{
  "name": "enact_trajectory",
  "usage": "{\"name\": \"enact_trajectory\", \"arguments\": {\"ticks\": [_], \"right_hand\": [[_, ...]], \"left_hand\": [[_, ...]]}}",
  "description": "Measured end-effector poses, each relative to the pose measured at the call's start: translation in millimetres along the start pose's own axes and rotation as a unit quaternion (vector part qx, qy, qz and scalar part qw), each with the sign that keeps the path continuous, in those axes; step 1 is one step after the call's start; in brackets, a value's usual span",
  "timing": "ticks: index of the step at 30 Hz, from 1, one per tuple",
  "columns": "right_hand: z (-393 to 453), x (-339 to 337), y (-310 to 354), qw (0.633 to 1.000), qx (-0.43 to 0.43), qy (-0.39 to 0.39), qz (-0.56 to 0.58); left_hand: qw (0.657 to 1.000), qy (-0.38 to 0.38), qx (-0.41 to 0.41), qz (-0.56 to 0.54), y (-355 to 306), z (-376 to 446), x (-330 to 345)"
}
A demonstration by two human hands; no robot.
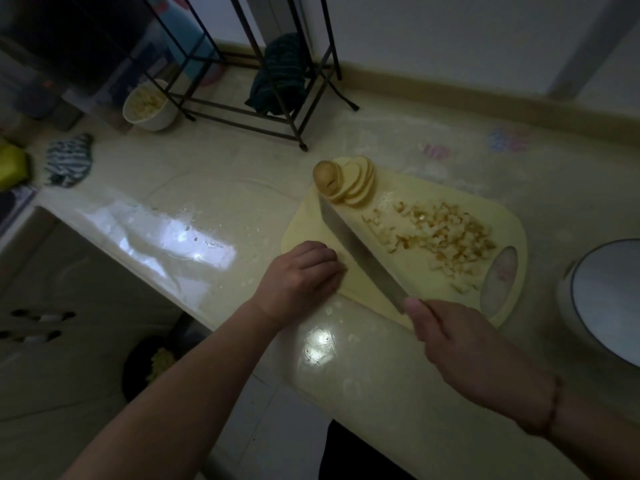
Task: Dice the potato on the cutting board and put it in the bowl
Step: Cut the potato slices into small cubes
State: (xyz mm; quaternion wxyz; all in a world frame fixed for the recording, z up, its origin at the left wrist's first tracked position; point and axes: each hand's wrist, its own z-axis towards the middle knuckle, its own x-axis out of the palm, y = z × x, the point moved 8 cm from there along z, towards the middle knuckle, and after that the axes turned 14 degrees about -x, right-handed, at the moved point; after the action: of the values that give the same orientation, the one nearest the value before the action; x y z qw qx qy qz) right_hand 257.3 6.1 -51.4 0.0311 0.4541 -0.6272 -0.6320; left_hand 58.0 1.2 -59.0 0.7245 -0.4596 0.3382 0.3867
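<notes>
The knife (360, 252) is gripped by the right hand (460, 344), blade towards eleven o'clock; the cutting board (408, 271) is steadied by the left hand (299, 277), fingers curled under, clearing the diced potato (446, 233).

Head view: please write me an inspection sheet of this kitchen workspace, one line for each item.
Surface: pale glossy counter, small scraps near the front edge.
Job's things: yellow cutting board holds diced potato and a fan of potato slices; white bowl with pieces stands far left by the rack.
Clutter: striped cloth, dark cloth in the metal rack.
Hands: right hand grips the knife, blade on the board; left hand rests on the board's edge, fingers curled, whatever is under them hidden.
Cables: nothing seen.
Surroundings: round white container at right, wall behind, dim light.
</notes>
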Motion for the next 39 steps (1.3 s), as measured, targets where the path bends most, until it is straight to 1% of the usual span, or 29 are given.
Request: {"name": "enact_trajectory", "arguments": {"ticks": [3, 6, 13, 20, 26, 30, 35, 39], "right_hand": [[-14.0, -18.5, -19.1, 0.998, 0.044, -0.009, 0.038], [-19.5, -20.0, -19.9, 0.997, 0.052, -0.006, 0.049], [-11.2, -6.8, 0.6, 0.997, 0.039, 0.011, 0.066], [-12.2, 1.7, 18.9, 0.998, -0.006, 0.030, 0.050], [-10.2, 9.1, 23.7, 0.999, -0.037, 0.028, 0.023], [-9.9, 11.0, 21.2, 0.999, -0.040, 0.021, 0.013], [-11.8, 13.8, 20.2, 0.999, -0.050, 0.013, -0.009], [-11.4, 18.5, 18.5, 0.999, -0.046, 0.011, -0.019]], "left_hand": [[1.000, -0.011, -0.004, -0.015, -1.0, 0.7, -0.4], [1.000, -0.011, -0.006, -0.024, -1.0, 2.7, 0.1], [0.999, -0.003, -0.016, -0.032, -1.8, 6.2, 1.3], [0.997, -0.028, -0.058, -0.038, 10.1, -8.3, -17.0], [0.999, -0.011, -0.031, -0.028, 2.4, -5.8, -14.2], [0.999, -0.008, -0.030, -0.024, 2.1, -2.9, -10.8], [1.000, -0.007, -0.011, -0.017, -1.1, -0.4, -11.0], [0.999, -0.002, -0.025, -0.021, 3.4, -2.6, -8.1]]}}
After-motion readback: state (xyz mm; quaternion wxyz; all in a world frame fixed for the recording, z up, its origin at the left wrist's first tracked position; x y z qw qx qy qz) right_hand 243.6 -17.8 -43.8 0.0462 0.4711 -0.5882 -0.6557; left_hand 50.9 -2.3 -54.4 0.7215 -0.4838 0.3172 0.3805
